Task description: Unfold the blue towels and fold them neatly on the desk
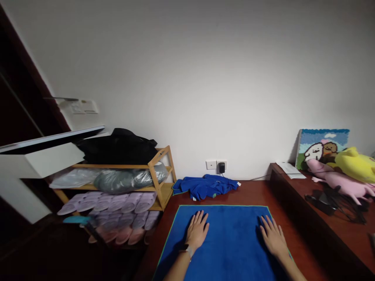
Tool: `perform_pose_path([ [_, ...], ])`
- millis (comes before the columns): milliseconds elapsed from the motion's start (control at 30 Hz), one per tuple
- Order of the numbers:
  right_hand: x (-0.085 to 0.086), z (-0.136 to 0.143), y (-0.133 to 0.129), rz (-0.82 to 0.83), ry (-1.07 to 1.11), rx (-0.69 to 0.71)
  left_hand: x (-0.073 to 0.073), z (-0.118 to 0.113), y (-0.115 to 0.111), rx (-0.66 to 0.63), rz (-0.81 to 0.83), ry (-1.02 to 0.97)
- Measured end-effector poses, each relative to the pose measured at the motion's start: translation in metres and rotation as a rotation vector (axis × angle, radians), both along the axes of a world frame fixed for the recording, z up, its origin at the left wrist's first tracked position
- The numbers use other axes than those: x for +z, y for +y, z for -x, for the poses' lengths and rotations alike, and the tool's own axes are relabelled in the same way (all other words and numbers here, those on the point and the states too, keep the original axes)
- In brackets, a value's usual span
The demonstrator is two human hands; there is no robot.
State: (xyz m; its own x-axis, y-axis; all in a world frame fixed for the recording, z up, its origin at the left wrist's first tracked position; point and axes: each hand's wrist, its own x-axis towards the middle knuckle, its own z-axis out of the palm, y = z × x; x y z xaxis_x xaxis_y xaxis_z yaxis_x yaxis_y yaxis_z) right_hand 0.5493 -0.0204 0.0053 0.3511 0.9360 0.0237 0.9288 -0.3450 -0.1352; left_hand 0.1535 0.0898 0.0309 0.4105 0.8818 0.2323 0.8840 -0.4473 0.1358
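A blue cloth [231,242] with a green edge lies spread flat on the reddish-brown table [252,191]. On its left part rests my left hand [197,231], palm down with the fingers stretched out; a watch is on that wrist. My right hand [274,237] lies palm down near the cloth's right edge, fingers spread. Neither hand holds anything. Beyond the flat cloth, against the wall, is a crumpled heap of blue cloth [206,186] with small white tags. The near end of the flat cloth runs out of view.
At left stands a wooden rack [159,183] with a black bag [120,147] on top and several lilac slippers [125,202] below. A black plug [222,168] sits in the wall socket. The raised right surface carries plush toys [340,181], a picture [325,146] and black cables [342,203].
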Motion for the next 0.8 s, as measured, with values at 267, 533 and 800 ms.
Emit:
perform_pose_path([
  [267, -0.016, -0.025, 0.080, 0.069, 0.002, 0.002, -0.006, 0.035, 0.072, 0.140, 0.095, 0.041],
  [533, -0.021, -0.028, 0.081, 0.044, -0.064, -0.071, -0.006, 0.051, 0.089, 0.176, 0.088, 0.063],
  [800, -0.028, -0.030, 0.084, 0.049, -0.059, -0.089, -0.010, 0.052, 0.094, 0.165, 0.064, 0.053],
])
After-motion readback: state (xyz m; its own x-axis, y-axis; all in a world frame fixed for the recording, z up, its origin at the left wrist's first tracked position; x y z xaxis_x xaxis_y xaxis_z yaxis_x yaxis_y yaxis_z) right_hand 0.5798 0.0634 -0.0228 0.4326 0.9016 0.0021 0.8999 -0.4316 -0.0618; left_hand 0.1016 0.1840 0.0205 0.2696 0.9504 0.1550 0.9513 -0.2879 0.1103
